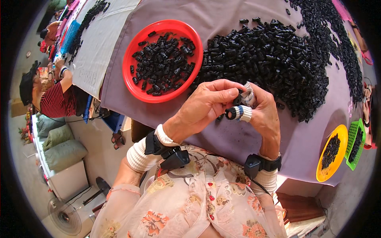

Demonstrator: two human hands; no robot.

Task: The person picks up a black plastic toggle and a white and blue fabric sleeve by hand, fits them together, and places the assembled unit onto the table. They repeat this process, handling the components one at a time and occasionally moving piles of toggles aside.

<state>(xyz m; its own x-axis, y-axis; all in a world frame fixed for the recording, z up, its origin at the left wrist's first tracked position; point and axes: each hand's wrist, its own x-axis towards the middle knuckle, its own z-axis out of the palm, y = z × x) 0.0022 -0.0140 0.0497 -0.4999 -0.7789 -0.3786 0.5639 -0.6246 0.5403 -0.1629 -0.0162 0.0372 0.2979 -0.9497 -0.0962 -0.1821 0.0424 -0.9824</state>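
Note:
Close together above the near edge of the table, my two hands meet over a small black plastic part (pixel 238 99). My left hand (pixel 202 105) pinches it between thumb and index finger. Curled around the same spot is my right hand (pixel 262 110), with white knitted covers (pixel 246 114) on its fingers; its fingertips are partly hidden. Just beyond the hands lies a big heap of similar black plastic parts (pixel 262 59). Left of the heap, a red round tray (pixel 129 81) holds many more of them, loosely spread.
A yellow plate (pixel 323 174) and a green basket (pixel 353 152), both with black pieces, are at the right. More parts cover the far right of the grey-purple tablecloth (pixel 158 115). On the left, another person (pixel 59 91) in a striped top works; a fan (pixel 64 216) stands below.

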